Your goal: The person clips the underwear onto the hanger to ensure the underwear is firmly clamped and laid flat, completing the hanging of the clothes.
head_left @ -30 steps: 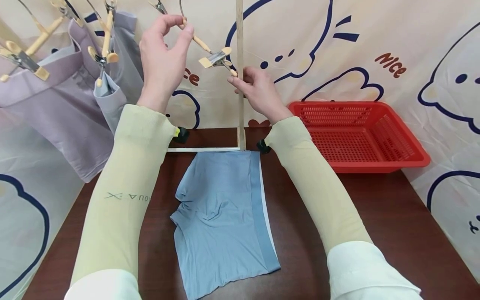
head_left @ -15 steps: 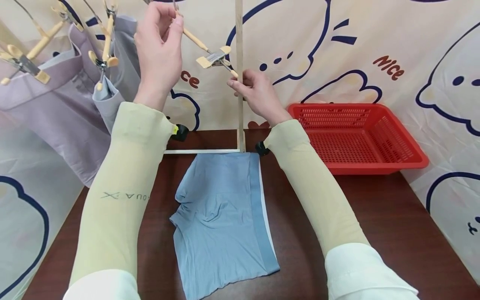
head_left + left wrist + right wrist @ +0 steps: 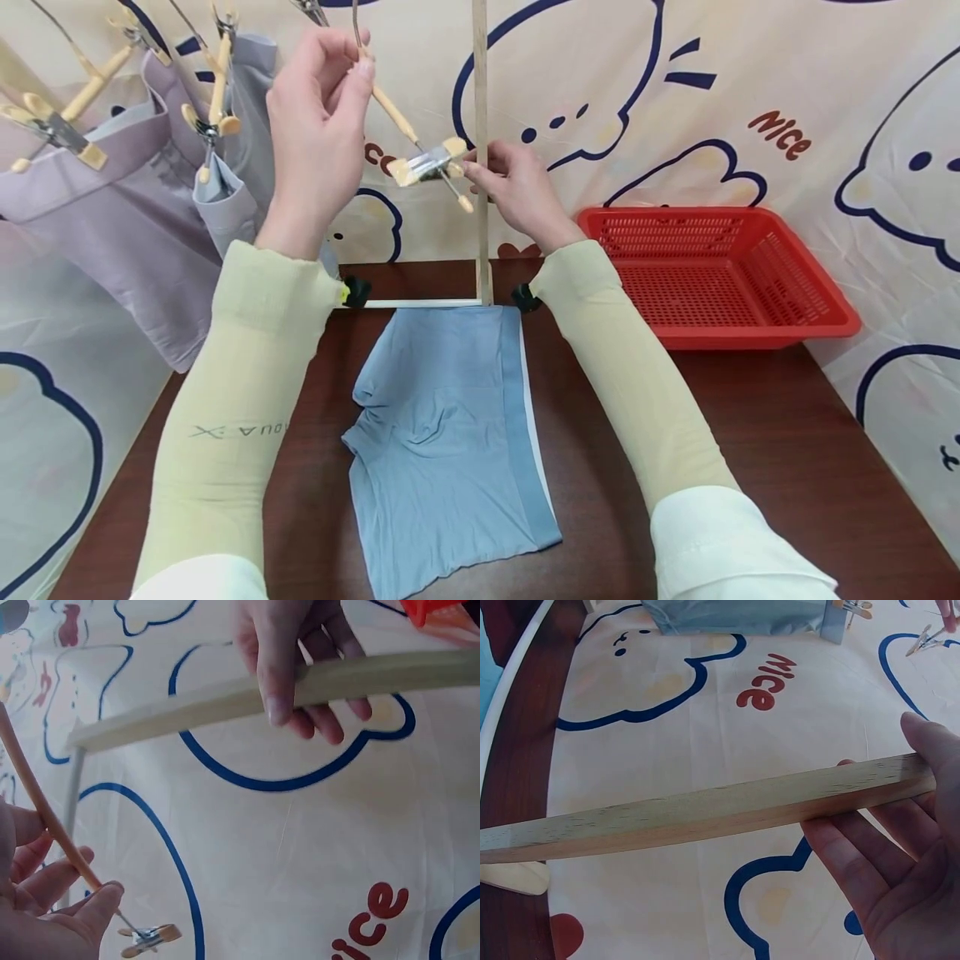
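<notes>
My left hand [image 3: 315, 137] pinches the yellow bar of a clip hanger [image 3: 393, 112] between thumb and fingers. The bar slants down to the right, and a metal clip with yellow pads [image 3: 429, 165] sits near its lower end, nothing visible in it. My right hand [image 3: 522, 190] holds an upright wooden post [image 3: 482, 75], thumb on one side and fingers round the other, as the right wrist view confirms along the post [image 3: 690, 810]. Below both hands, light blue boxer shorts [image 3: 442, 442] lie flat on the dark table, the waistband toward the right.
Lilac shorts [image 3: 142, 217] and grey-blue garments [image 3: 255, 125] hang from clip hangers [image 3: 60, 133] at the left. A red perforated basket [image 3: 720, 333] stands back right on the table [image 3: 615, 500]. A white rod [image 3: 423, 303] runs left from the post's foot. Printed fabric hangs behind.
My left hand has risen a little, then come down, and the hanger's clip now sits lower, close to my right fingers. My right hand stays on the post.
</notes>
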Available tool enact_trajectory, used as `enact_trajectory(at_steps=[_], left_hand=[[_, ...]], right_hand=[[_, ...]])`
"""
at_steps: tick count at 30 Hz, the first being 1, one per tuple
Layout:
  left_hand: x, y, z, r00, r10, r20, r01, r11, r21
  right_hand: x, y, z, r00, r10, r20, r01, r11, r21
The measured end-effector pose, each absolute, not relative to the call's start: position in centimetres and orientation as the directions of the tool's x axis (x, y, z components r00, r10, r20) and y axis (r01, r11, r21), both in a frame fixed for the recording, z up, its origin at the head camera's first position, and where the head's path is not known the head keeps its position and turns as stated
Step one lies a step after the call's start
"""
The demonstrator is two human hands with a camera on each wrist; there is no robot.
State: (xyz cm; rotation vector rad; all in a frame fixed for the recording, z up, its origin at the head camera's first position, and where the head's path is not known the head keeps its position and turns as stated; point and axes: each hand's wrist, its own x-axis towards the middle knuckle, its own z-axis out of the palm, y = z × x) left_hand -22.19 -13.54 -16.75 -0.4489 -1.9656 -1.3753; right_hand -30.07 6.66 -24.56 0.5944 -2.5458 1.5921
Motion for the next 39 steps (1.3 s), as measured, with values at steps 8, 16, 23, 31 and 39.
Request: enact_trajectory(at_steps=[8, 16, 23, 31, 39], left_hand=[[-20.5, -12.9, -19.4, -0.692, -0.055, 0.719, 0.676, 0.298, 0.674], [-18.7, -12.4, -22.1, -0.705, 0.016, 0.709, 0.669, 0.345, 0.658], [-17.1, -12.5, -24.0, -0.716, 0.071, 0.694, 0.657, 0.407, 0.635], [-16.0, -12.6, -27.4, -0.752, 0.221, 0.621, 0.640, 0.467, 0.609], [-14.8, -11.1, -30.8, -0.790, 0.413, 0.453, 0.613, 0.526, 0.590]], right_hand=[[-30.2, 6.9, -25.0, -0.911, -0.272, 0.310, -0.396, 0.370, -0.840], [-29.3, 7.7, -24.6, -0.922, -0.312, 0.231, -0.364, 0.489, -0.792], [-26.2, 9.3, -23.8, -0.927, -0.255, 0.276, -0.373, 0.527, -0.764], [-22.0, 11.9, -26.0, -0.857, -0.313, 0.409, -0.501, 0.319, -0.805], [-19.1, 12.8, -28.5, -0.816, -0.421, 0.396, -0.520, 0.235, -0.821]])
